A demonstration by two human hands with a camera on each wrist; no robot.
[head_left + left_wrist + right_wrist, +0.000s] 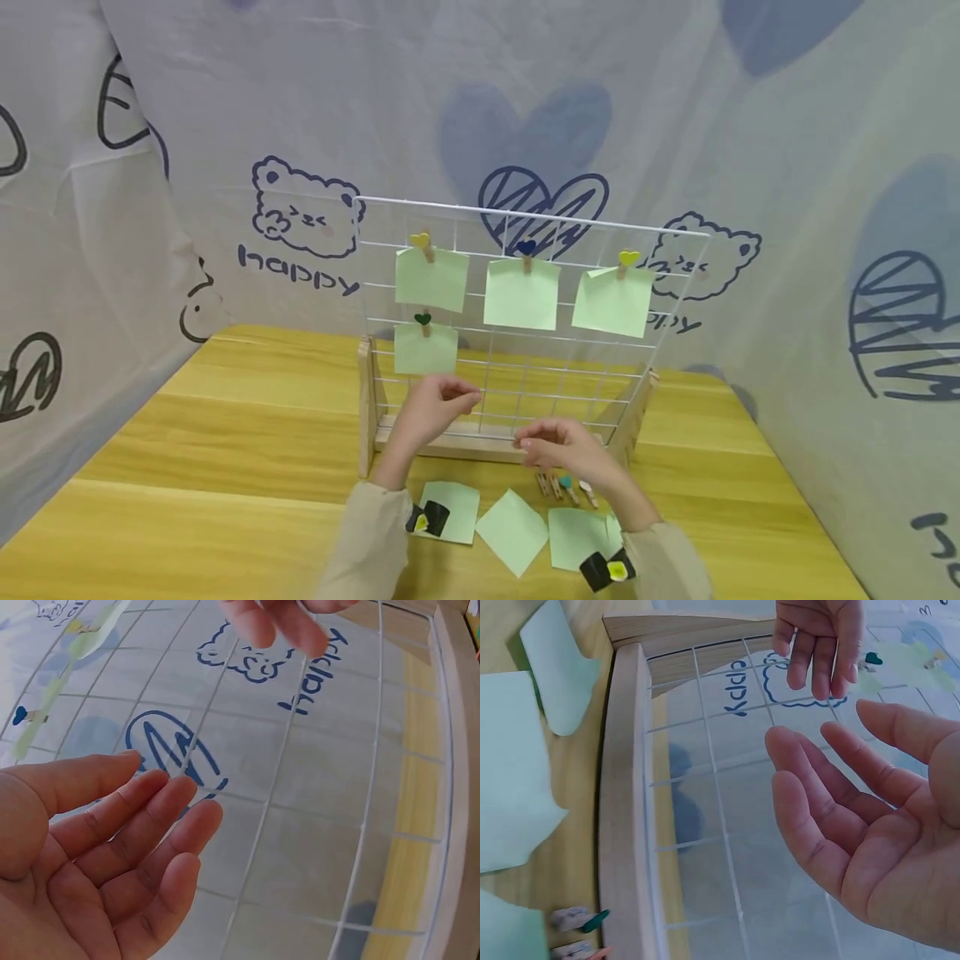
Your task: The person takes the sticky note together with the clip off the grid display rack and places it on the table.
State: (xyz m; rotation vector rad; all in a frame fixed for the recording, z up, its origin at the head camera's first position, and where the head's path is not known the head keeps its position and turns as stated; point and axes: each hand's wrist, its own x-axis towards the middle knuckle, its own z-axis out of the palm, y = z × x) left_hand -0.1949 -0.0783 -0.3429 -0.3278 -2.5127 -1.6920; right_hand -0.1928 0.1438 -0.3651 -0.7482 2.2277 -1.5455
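Note:
My left hand (437, 408) hovers before a white wire grid (517, 392), just below a pale green note (426, 349) held by a clothespin with a dark green heart (423, 319). Its fingers are loosely bent, with nothing between them in the left wrist view. To its right, my right hand (566, 446) is held near the grid's lower edge, also empty, fingers loosely bent and thumb apart. Three more notes hang in the top row: a left one (431, 279), a middle one (522, 293) and a right one (612, 301), each under a heart clothespin.
Several loose clothespins (567, 490) lie on the wooden table (187, 450) below my right hand. Three green notes (513, 532) lie in front of the grid's wooden stand (480, 447). A patterned cloth (420, 100) hangs behind.

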